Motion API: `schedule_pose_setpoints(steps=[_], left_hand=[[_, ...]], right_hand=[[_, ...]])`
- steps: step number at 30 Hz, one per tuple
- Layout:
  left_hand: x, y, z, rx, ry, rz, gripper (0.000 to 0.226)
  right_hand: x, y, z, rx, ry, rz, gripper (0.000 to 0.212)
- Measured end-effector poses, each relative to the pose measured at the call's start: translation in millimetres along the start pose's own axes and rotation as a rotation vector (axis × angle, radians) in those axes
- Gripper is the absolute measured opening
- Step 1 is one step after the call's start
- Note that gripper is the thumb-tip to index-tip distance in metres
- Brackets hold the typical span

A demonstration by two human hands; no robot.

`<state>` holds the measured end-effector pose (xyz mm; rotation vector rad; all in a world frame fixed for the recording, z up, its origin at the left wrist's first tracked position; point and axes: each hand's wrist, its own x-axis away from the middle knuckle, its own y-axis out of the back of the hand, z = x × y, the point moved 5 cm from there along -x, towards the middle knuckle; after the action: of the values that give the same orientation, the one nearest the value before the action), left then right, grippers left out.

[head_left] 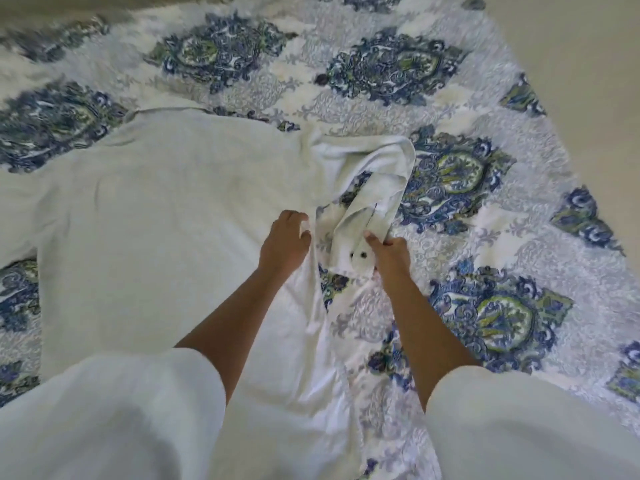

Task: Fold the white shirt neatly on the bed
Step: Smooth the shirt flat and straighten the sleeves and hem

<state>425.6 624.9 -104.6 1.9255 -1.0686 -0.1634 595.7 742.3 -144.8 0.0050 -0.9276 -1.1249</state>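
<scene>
The white shirt (156, 209) lies spread flat over the left half of the bed (519, 209). One long sleeve (377, 181) loops out to the right and doubles back toward me. Its cuff (356, 261) shows dark buttons. My right hand (389, 252) pinches the sleeve just above that cuff. My left hand (285, 242) rests on the shirt's right edge with the fingers curled onto the cloth; whether it grips the cloth I cannot tell.
The bed carries a quilt with blue and green paisley medallions (498, 313). Pale floor (588, 46) shows beyond the bed's right edge. My white sleeves (121, 427) fill the bottom of the view.
</scene>
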Motion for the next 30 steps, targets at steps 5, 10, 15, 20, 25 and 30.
schedule_pose_setpoints(steps=[5, 10, 15, 20, 25, 30], left_hand=[[-46, 7, -33, -0.148, 0.070, -0.038, 0.045], [-77, 11, -42, -0.115, 0.027, -0.121, 0.042], [-119, 10, -45, -0.141, -0.053, -0.146, 0.039], [-183, 39, -30, -0.168, 0.115, -0.236, 0.043], [-225, 44, -13, -0.420, 0.172, 0.015, 0.049], [-240, 58, -4, -0.307, 0.215, 0.078, 0.029]], right_hand=[[-53, 34, 54, 0.355, 0.011, 0.101, 0.033], [-81, 163, 150, 0.426, 0.341, -0.599, 0.025], [-133, 188, 167, 0.771, 0.503, -0.657, 0.030], [-168, 168, 174, 0.682, 0.454, -0.489, 0.034], [-191, 99, 184, 0.589, 0.648, -0.029, 0.058], [-214, 84, 200, 0.775, 0.540, -0.164, 0.038]])
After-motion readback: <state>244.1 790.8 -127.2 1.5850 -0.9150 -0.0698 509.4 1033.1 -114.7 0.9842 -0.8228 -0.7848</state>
